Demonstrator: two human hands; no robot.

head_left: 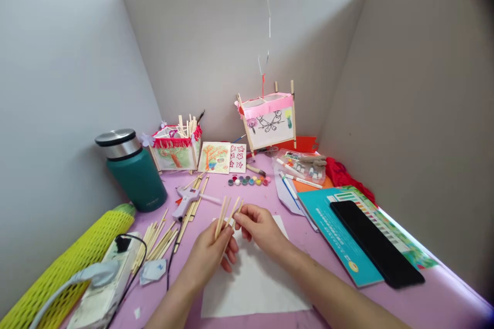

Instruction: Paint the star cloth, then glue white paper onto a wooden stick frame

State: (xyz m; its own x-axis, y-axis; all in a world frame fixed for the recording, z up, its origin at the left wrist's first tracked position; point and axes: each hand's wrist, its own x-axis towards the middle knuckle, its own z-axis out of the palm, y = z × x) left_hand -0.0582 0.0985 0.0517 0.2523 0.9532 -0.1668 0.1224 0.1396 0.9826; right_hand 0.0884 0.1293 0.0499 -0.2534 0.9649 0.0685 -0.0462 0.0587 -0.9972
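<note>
A few thin wooden sticks (222, 216) stand up from my left hand (210, 249), whose thumb presses them against the fingers. My right hand (260, 226) meets it from the right, thumb and index finger pinched on the upper part of one of these sticks. Both hands are above a white sheet of paper (254, 295) on the purple tabletop (181, 303). More loose sticks (164, 241) lie to the left of my left hand. A lilac glue gun (188, 199) rests beyond them on flat wooden strips (197, 200).
At left stand a teal bottle (137, 177), a green-yellow mesh roll (73, 262) and a power strip (104, 282). A paper lantern (270, 123) hangs behind, above paint pots (249, 180). A black phone-like slab (376, 244) lies on a blue book (339, 236) at right. Grey panels (208, 51) enclose the table.
</note>
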